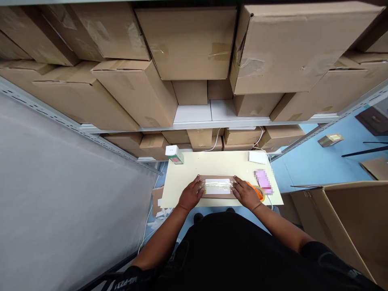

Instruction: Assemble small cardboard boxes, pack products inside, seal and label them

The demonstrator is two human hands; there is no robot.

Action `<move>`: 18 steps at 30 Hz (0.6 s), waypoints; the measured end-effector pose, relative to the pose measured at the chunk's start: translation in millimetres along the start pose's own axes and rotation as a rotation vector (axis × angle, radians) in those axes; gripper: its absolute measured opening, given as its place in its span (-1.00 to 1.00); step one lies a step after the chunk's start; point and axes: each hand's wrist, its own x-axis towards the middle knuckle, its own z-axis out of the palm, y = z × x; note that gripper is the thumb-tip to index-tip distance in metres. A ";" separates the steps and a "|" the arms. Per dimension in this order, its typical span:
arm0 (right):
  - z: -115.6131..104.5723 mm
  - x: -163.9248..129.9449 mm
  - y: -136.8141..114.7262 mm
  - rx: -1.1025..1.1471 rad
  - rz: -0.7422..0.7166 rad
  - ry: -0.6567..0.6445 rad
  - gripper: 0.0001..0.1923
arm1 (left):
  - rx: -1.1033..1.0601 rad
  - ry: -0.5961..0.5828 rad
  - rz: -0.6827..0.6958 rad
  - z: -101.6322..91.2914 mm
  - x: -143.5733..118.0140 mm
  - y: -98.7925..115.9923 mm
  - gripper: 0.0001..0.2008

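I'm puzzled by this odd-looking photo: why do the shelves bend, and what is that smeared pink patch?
Head view: a wide lens bows the shelf rails and cardboard boxes outward; even, soft light, faint shadows; glare on the clear tape across the small package; the pink object is pixelated, not out of focus.

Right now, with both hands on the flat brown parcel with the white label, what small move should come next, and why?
Probably smooth the clear tape strip outward. The left hand and right hand press the two ends of the flat brown cardboard parcel on the pale yellow table, and the tape over the white label looks wrinkled.
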 end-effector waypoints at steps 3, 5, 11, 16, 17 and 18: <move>-2.7 -1.0 -3.5 -0.018 -0.012 -0.023 -0.60 | -0.014 0.001 0.008 0.7 0.2 2.2 -0.63; -3.5 -5.6 -3.2 -0.027 -0.032 -0.030 -0.52 | -0.044 0.010 0.005 0.6 -1.3 2.8 -0.62; 3.0 -27.0 15.3 -0.044 -0.035 -0.136 -0.09 | -0.289 -0.050 -0.089 4.8 -18.6 -6.0 -0.33; 9.8 -27.8 21.6 -0.083 -0.003 -0.117 -0.17 | -0.495 -0.131 -0.223 19.4 -38.8 -19.2 0.03; 9.6 -26.3 21.1 -0.082 -0.006 -0.107 -0.17 | -0.494 -0.133 -0.242 22.2 -41.4 -20.8 0.04; 8.9 -24.9 20.4 -0.079 -0.013 -0.099 -0.18 | -0.488 -0.135 -0.254 24.2 -43.2 -21.8 0.03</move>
